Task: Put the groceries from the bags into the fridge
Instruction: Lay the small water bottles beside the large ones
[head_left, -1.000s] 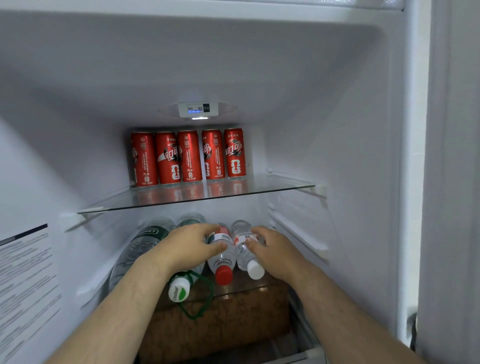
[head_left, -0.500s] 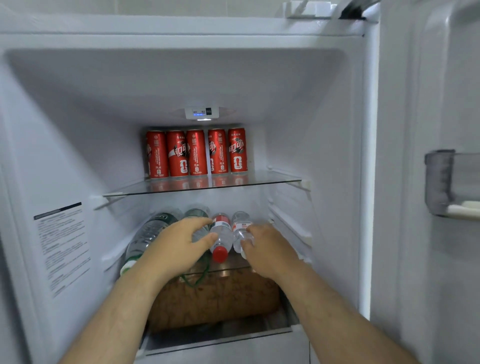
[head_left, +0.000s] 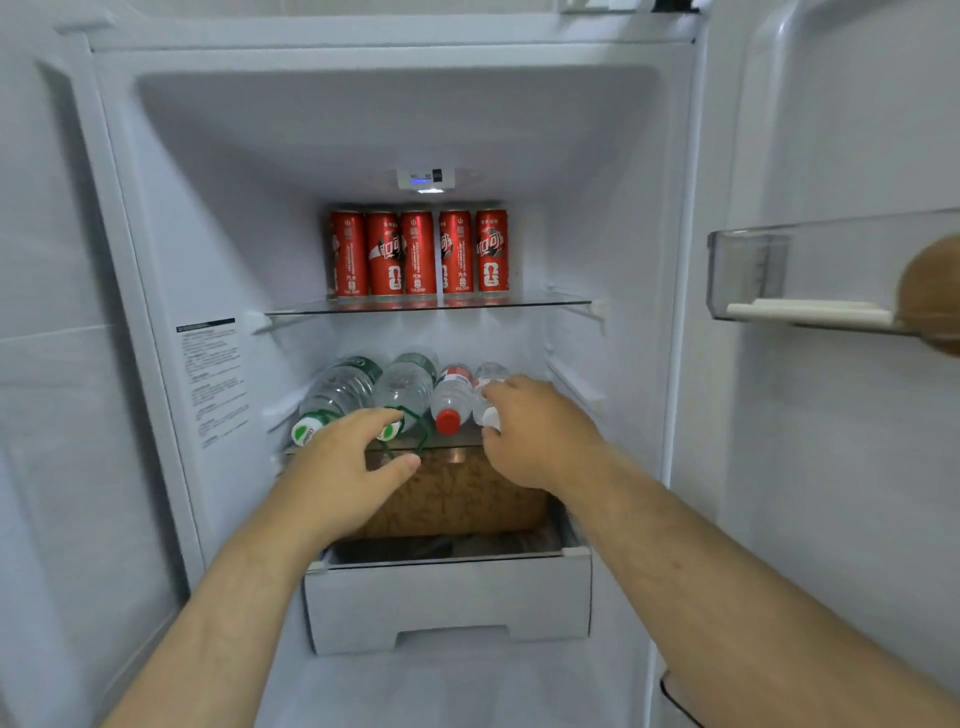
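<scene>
Several water bottles lie on their sides on the fridge's lower glass shelf (head_left: 457, 443), caps toward me. Two larger ones with green caps (head_left: 337, 389) (head_left: 408, 382) are at the left, then a red-capped bottle (head_left: 451, 397), then a white-capped bottle (head_left: 487, 376) at the right. My left hand (head_left: 343, 467) hovers open just in front of the green caps, holding nothing. My right hand (head_left: 535, 431) rests its fingers on the white-capped bottle near its neck. Several red cans (head_left: 418, 254) stand in a row at the back of the upper glass shelf (head_left: 545, 300).
Below the bottle shelf sits a brown patterned box (head_left: 457, 499) above a white drawer (head_left: 447, 603). The open fridge door at the right carries a clear bin (head_left: 753, 275) with a brown round object (head_left: 932, 291) in it. A label sticker (head_left: 213, 379) is on the left inner wall.
My view has backed away from the fridge. My left hand has come off the green-capped bottles and drawn back toward me. My right hand stays on the white-capped bottle.
</scene>
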